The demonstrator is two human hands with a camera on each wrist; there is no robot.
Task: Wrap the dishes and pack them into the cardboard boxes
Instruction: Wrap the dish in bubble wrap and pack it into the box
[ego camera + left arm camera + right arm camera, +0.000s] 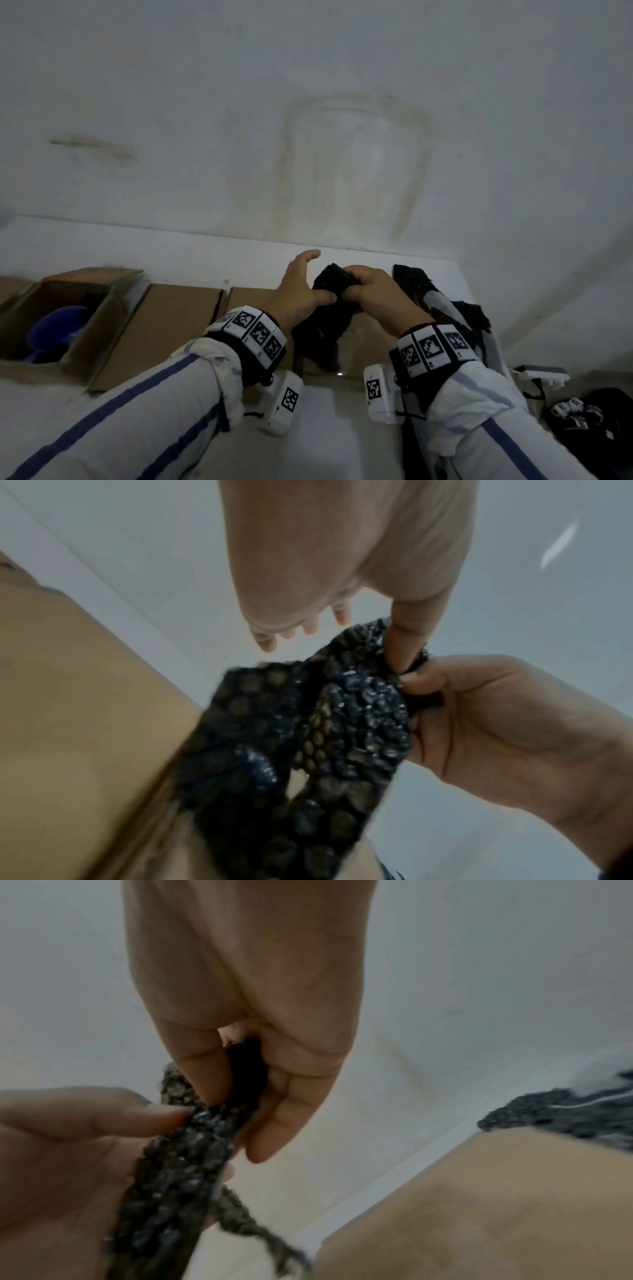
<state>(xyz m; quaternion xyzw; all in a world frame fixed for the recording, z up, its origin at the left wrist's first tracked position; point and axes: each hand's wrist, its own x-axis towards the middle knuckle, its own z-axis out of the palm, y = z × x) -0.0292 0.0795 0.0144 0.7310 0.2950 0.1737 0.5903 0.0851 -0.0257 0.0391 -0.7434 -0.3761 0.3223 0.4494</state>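
Both hands hold up a crumpled sheet of black bubble wrap over a brown cardboard box on the white table. My right hand grips the top of the sheet with curled fingers, which the right wrist view shows closed round the wrap. My left hand touches the wrap with its thumb only. Its other fingers stand straight and apart from it. No dish shows inside the wrap. A blue bowl lies in an open cardboard box at the far left.
A flat cardboard flap lies between the open box and my hands. More black bubble wrap is piled at the right by the table's end. Black gear with white tags sits at the lower right. A white wall stands close behind.
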